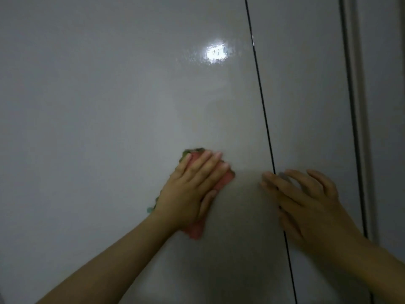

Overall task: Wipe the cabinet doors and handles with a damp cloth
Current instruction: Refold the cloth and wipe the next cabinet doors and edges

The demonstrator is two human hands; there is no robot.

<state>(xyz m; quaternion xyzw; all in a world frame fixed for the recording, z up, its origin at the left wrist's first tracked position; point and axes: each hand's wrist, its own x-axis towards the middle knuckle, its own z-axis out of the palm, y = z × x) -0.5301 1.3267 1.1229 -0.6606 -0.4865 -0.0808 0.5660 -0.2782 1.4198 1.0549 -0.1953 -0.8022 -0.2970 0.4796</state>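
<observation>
Your left hand presses the pink-and-green cloth flat on the glossy grey cabinet door; right hand spread, fingertips near the door seam.

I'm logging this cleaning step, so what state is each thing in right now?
Left hand: fingers straight, pressing the cloth flat.
Pink cloth with green edge: bunched under the palm, against the door.
Right hand: fingers spread, empty, over the door gap.
Glossy grey cabinet door: closed.
Narrower grey door: closed.

Cabinet door: smooth glossy grey laminate, light glare on it. My cloth: soft pink fabric, green edge.
</observation>
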